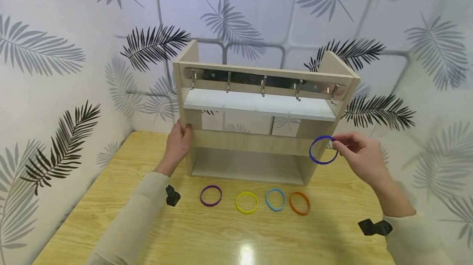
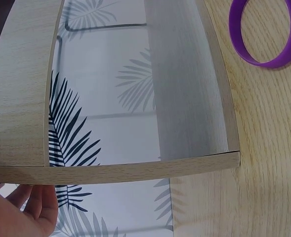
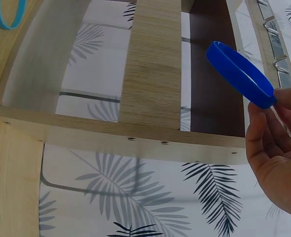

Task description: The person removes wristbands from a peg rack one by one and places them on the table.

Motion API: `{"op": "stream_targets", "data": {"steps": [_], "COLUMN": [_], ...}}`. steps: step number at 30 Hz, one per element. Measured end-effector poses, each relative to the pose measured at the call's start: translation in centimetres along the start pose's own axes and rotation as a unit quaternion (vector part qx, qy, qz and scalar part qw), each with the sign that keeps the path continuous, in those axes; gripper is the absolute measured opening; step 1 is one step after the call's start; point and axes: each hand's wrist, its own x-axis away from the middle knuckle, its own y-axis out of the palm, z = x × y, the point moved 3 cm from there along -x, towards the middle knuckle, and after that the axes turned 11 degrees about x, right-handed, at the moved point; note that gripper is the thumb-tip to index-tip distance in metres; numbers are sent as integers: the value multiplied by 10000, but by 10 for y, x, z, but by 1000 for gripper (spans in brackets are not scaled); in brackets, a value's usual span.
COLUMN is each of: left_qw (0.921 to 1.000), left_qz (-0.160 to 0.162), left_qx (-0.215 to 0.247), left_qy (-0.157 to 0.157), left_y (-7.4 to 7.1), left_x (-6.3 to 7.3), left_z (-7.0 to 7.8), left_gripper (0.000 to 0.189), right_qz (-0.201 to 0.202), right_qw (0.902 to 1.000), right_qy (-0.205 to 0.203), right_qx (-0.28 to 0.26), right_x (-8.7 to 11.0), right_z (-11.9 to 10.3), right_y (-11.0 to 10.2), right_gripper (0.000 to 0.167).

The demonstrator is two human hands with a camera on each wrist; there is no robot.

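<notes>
A dark blue silicone wristband [image 1: 311,156] is pinched between the thumb and fingers of my right hand [image 1: 363,158], in front of the right side of a wooden hook shelf [image 1: 247,141]. The right wrist view shows the blue band [image 3: 239,74] held by its edge, its loop free in the air. My left hand [image 1: 178,144] grips the shelf's left side panel; some of its fingers [image 2: 47,207] are hidden by the panel in the left wrist view. Along the shelf's top front runs a metal strip with several hooks [image 1: 264,86], and no band hangs on them.
On the wooden table [image 1: 221,236] in front of the shelf lie a purple wristband [image 1: 201,200], a yellow wristband [image 1: 246,212], a light blue wristband [image 1: 268,204] and an orange wristband [image 1: 300,212]. A leaf-patterned wall [image 1: 251,10] stands close behind.
</notes>
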Motion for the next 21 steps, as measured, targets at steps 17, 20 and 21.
{"op": "stream_targets", "data": {"steps": [17,20,21], "left_qw": [10000,10000,10000], "left_qz": [-47,-16,-3], "left_qx": [79,37,27], "left_qy": [-19,13,17], "left_y": [-1,0,0], "left_x": [2,1,1], "left_z": [1,0,0], "left_gripper": [50,50,49], "right_qz": [-788,-934,-977], "right_qw": [9958,9940,9935], "right_qy": [457,540,552], "right_qx": [131,168,176], "right_x": [39,44,46], "right_z": [37,46,49], "right_y": [32,37,38], "right_gripper": [13,12,12]}}
